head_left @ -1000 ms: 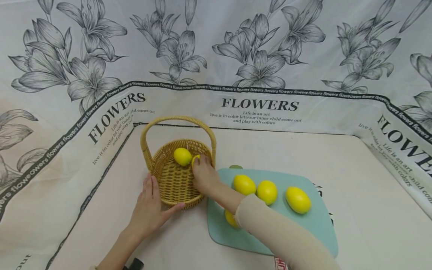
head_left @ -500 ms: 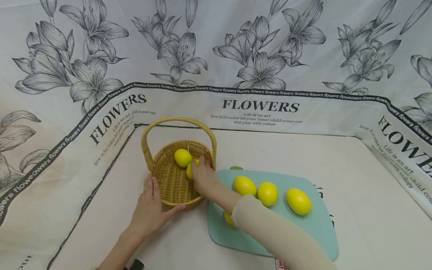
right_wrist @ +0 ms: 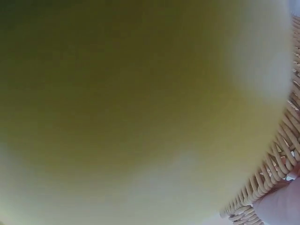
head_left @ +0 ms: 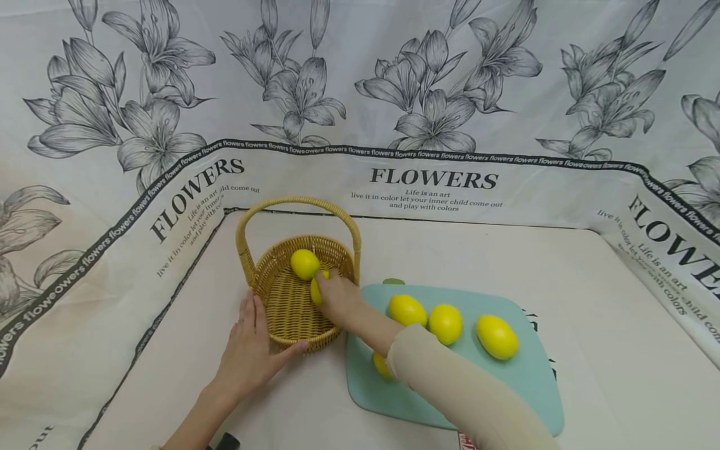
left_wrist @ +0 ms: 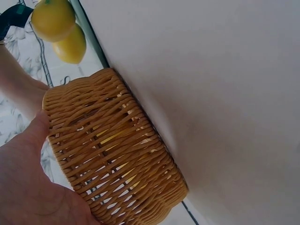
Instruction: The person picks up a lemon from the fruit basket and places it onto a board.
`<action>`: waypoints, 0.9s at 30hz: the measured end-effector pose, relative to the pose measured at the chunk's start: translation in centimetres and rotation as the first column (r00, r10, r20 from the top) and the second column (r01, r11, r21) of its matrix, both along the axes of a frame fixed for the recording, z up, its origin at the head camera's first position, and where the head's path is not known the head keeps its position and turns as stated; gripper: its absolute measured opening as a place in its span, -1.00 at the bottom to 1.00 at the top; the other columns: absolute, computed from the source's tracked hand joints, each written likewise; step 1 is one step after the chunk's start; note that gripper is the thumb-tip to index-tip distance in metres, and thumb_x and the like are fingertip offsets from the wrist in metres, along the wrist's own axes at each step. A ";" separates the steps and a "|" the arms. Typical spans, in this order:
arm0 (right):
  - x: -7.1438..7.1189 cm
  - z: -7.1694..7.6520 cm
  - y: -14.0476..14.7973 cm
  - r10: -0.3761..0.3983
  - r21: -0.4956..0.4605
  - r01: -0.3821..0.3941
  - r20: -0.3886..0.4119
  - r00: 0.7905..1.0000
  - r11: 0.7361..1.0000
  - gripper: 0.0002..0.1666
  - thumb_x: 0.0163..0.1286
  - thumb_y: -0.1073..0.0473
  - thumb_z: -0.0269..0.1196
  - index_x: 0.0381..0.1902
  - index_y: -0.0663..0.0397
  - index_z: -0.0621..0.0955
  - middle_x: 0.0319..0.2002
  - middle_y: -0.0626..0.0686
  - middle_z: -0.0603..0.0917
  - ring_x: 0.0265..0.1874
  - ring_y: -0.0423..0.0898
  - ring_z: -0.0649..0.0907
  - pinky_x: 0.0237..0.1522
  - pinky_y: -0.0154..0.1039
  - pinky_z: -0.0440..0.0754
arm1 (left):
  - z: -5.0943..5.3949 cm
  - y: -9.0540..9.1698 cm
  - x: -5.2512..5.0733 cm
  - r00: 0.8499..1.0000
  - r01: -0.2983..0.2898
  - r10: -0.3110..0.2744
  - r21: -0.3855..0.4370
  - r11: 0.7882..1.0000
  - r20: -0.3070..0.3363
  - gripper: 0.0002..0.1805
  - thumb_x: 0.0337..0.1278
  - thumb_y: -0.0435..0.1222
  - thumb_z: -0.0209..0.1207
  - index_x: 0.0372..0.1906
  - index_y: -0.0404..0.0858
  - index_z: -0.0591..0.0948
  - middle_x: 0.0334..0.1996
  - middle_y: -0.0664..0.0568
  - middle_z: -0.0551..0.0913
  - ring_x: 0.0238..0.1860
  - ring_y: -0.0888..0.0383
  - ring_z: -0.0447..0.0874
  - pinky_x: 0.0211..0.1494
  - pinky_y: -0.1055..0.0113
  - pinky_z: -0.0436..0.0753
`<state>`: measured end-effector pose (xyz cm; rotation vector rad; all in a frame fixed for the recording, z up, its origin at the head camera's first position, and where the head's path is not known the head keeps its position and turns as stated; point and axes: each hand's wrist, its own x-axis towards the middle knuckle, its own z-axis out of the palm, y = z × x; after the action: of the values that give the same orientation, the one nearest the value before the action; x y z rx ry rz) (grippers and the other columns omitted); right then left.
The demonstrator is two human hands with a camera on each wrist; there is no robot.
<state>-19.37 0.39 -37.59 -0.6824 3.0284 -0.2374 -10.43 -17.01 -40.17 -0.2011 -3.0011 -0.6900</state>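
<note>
A woven basket with a tall arched handle stands left of centre. One lemon lies inside near its back wall. Reaching in, my right hand holds a second lemon just in front of the first; its fingertips are mostly hidden. A blurred yellow surface, apparently a lemon, fills most of the right wrist view. My left hand rests against the near left side of the basket, thumb spread along the front rim. The left wrist view shows the basket's woven wall close up.
A pale blue-green cutting board lies right of the basket, bearing several lemons; one is partly behind the right sleeve. A small black object sits at the bottom edge. Flower-printed cloth rises behind.
The right hand has shifted slightly toward me inside the basket, bringing its lemon forward and more into sight. The left hand and basket stay in place.
</note>
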 end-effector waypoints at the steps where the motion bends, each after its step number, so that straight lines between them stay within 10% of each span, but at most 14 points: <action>1: 0.0 0.0 0.1 0.008 -0.004 -0.008 0.001 1.000 1.000 -0.28 0.25 0.08 0.35 0.31 0.14 0.37 0.07 0.32 0.54 -0.35 0.02 0.70 -0.38 -0.20 0.69 | 0.0 0.0 0.0 1.000 0.000 0.000 -0.001 1.000 0.000 0.33 0.00 0.37 0.11 0.43 -0.61 -0.15 0.48 -0.45 -0.28 0.50 -0.36 -0.23 0.38 -0.32 0.14; 27: 2.8 2.0 2.1 0.109 -0.309 -0.150 -0.147 0.983 0.939 -0.18 0.25 0.07 0.36 0.37 0.25 0.32 0.20 0.35 0.51 -0.19 0.07 0.72 -0.12 -0.13 0.70 | 0.1 0.2 0.1 1.000 0.006 -0.006 -0.011 1.000 0.008 0.32 0.02 0.36 0.09 0.43 -0.62 -0.16 0.48 -0.45 -0.30 0.49 -0.38 -0.22 0.37 -0.33 0.13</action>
<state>-16.57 2.47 -35.57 -0.9486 3.0776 -0.7180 -10.29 -16.85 -40.06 -0.2091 -3.0135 -0.6765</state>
